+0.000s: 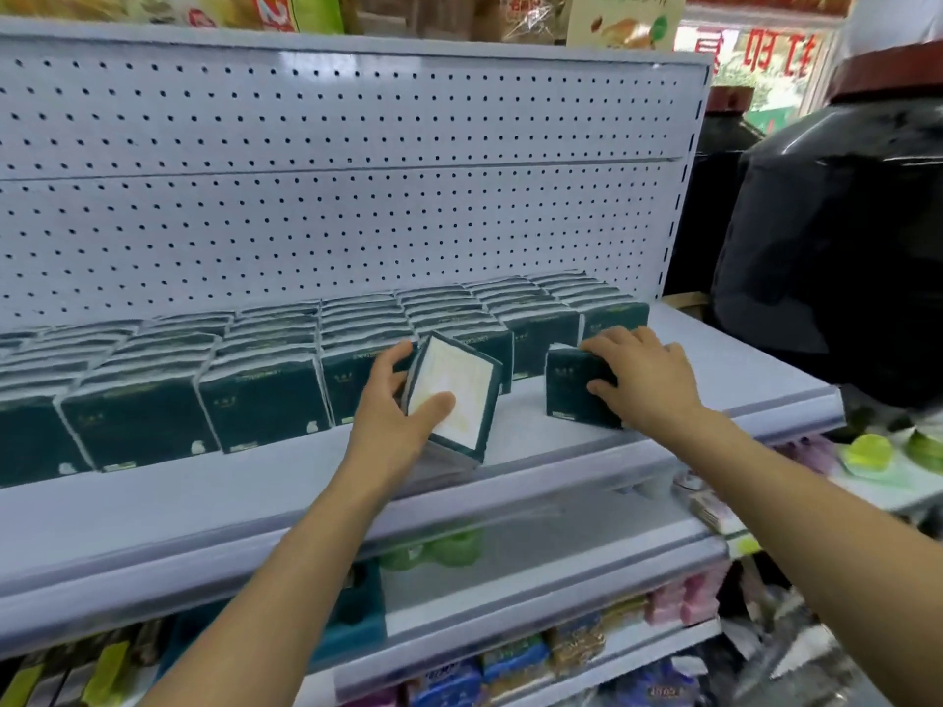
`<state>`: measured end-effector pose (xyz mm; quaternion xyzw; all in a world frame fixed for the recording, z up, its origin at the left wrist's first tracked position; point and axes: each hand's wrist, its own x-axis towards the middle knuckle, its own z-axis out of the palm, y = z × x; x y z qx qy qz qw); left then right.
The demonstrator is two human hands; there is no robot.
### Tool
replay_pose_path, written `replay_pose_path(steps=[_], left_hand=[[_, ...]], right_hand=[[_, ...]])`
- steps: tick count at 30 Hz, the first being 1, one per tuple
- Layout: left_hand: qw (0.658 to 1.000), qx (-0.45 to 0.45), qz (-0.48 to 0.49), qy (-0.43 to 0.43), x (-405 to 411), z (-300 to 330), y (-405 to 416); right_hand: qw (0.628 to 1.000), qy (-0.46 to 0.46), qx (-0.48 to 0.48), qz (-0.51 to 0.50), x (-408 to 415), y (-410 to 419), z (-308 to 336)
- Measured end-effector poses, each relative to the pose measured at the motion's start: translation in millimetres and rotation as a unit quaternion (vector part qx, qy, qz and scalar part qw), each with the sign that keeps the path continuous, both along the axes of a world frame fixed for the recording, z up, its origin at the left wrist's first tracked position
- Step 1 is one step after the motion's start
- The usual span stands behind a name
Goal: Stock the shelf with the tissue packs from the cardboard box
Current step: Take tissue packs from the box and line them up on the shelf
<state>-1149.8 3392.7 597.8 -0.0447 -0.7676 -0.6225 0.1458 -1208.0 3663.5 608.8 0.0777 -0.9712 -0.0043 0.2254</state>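
Dark green tissue packs (265, 395) stand upright in several rows along the white shelf (561, 436), back to the pegboard. My left hand (393, 400) grips a tilted small stack of packs (454, 400), its pale label side facing me, resting on the shelf in front of the rows. My right hand (643, 372) lies on top of another upright green pack (571, 387) to the right, fingers curled over its front. The cardboard box is not in view.
White pegboard back panel (331, 186) rises behind the rows. A large dark round jar (842, 237) stands to the right of the shelf end. Lower shelves (536, 568) hold green, pink and blue packaged goods. Bare shelf remains right of the packs (724, 359).
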Motion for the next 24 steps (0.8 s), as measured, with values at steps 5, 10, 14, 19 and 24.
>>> replay_pose_path(steps=[5, 10, 14, 19, 24], left_hand=[[1.000, 0.002, -0.002, -0.011, -12, -1, 0], [0.999, 0.023, 0.005, -0.028, -16, 4, 3], [0.999, 0.026, 0.012, -0.045, -18, 6, 7], [0.997, 0.056, 0.021, -0.057, -17, 8, 11], [0.996, 0.061, 0.024, -0.061, -15, 13, 18]], right_hand=[[0.998, 0.032, -0.025, 0.054, -28, 0, -12], [0.986, 0.063, -0.057, 0.141, -61, -7, -18], [0.982, 0.068, -0.043, 0.170, -85, -7, -24], [0.978, 0.057, -0.035, 0.200, -99, -3, -27], [0.951, 0.100, -0.073, 0.284, -74, -8, -12]])
